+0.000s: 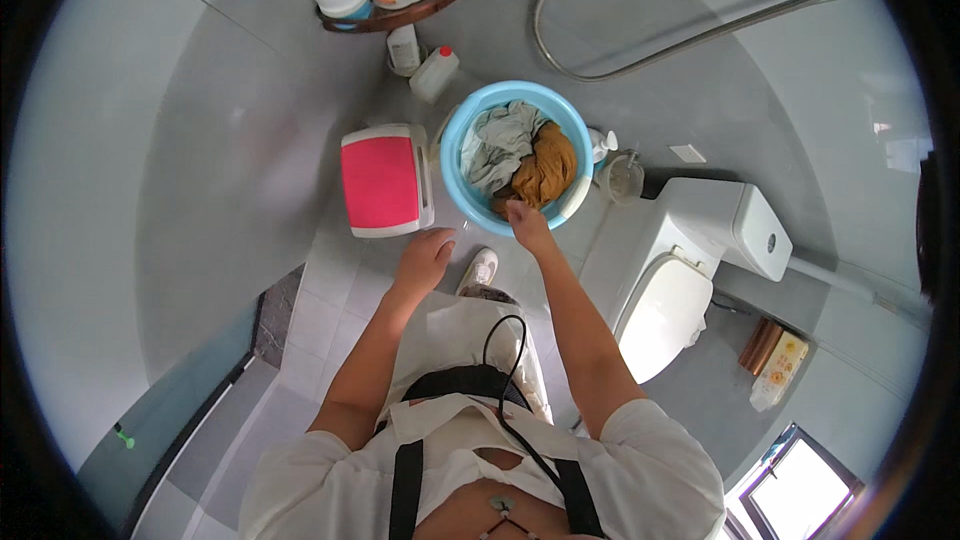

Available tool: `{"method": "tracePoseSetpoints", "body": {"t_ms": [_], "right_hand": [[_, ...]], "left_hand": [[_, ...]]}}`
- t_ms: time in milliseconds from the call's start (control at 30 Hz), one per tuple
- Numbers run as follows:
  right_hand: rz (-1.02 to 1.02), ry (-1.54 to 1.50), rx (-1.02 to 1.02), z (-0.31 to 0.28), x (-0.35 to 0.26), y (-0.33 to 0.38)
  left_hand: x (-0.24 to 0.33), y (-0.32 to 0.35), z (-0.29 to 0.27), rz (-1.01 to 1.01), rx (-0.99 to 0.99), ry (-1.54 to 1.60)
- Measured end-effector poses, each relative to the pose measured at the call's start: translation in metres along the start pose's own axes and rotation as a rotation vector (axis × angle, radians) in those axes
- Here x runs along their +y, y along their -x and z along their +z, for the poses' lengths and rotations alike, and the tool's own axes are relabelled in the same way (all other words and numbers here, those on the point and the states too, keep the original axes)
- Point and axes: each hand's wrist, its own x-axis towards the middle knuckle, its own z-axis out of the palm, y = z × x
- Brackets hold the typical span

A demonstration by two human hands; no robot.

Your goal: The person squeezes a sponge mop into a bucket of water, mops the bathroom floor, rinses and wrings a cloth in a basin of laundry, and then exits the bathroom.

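Note:
A blue plastic basin (pixel 455 140) stands on the bathroom floor ahead of me. Inside it lie a grey-green cloth (pixel 500 140) and a mustard-brown cloth (pixel 548 168). My right hand (pixel 524 218) reaches over the basin's near rim and touches the brown cloth; its fingers are closed at the cloth's edge. My left hand (pixel 425 258) hovers beside the basin's near left, fingers loosely curled, holding nothing. It is close to a low stool with a pink top (pixel 380 180).
A white toilet (pixel 680 270) stands to the right. A corner shelf (pixel 400 10) with jars and a cloth hangs at the back, with two white bottles (pixel 420 65) below it. A shower hose (pixel 680 35) runs along the wall. My shoe (pixel 482 268) shows on the tiled floor.

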Motion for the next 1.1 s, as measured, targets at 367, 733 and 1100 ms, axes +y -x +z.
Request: {"method": "tracePoseSetpoints", "body": {"t_ms": [367,733,1100], "right_hand": [[-0.053,0.213,-0.016,0.061,0.071,-0.081],[0.331,-1.227,0.3,-0.053,0.029,-0.07],[-0.188,0.032,-0.116,0.053,0.03,-0.051]], "left_hand": [[-0.065,-0.02,0.034,0.038,0.073,0.033],[-0.045,-0.039,0.016,0.046,0.023,0.023],[-0.066,-0.031,0.041,-0.011,0.004,0.083]]}}
